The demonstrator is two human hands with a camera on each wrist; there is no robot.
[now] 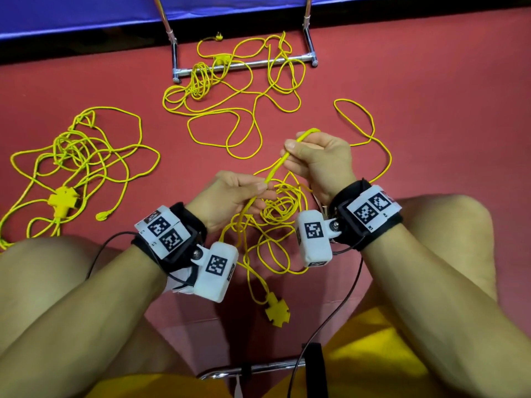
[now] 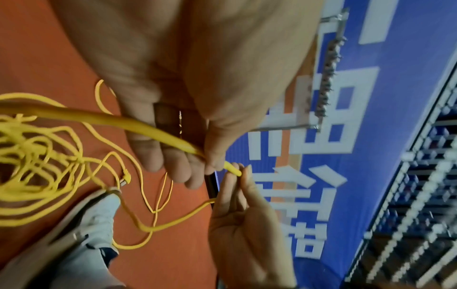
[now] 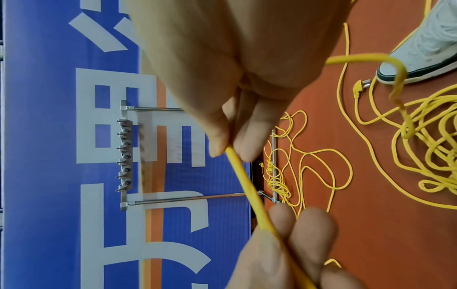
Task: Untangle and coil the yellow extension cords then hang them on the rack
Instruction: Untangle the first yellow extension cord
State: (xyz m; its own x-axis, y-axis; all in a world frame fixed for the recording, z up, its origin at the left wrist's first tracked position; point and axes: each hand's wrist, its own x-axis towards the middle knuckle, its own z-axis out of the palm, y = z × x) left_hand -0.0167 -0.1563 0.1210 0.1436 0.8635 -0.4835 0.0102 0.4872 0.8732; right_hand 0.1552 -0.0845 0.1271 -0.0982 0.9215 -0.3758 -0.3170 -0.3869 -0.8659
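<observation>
- The cord in hand [image 1: 275, 168] runs as a short taut stretch between both hands, above the red floor [image 1: 431, 110]; below it the same cord drops into a loose knotted heap [image 1: 275, 214] between the person's knees, and its cross-shaped socket block [image 1: 277, 311] hangs or lies just under that heap.
- The right hand [image 1: 319, 159] has a clenched grip on the cord: thumb and forefinger pinch it, and a bend of the cord sticks out over the top of the fist.
- The left hand [image 1: 232, 199] also grasps the cord, pinching it between thumb and fingertips lower down, just above the heap.
- To do this step well, I would keep the left pinch light so that the cord can slide, and draw with the right hand in slow, even pulls; a hard tug would likely tighten the loops below.
- If a loop catches, it looks wiser to shake the heap loose than to drag it up.
- Each length drawn free could be laid in same-sized turns in one hand, so that the coil forms as the knot opens.
- Two more yellow tangles lie on the floor: one at the left [image 1: 77, 156] with its own socket block [image 1: 63, 200], one farther off [image 1: 230, 90] across the foot bar of the metal rack [image 1: 258, 63].
- The right wrist view shows the rack's row of hooks [image 3: 125, 154] before a blue banner [image 3: 49, 136], bare of cords, so the task seems at an early stage.
</observation>
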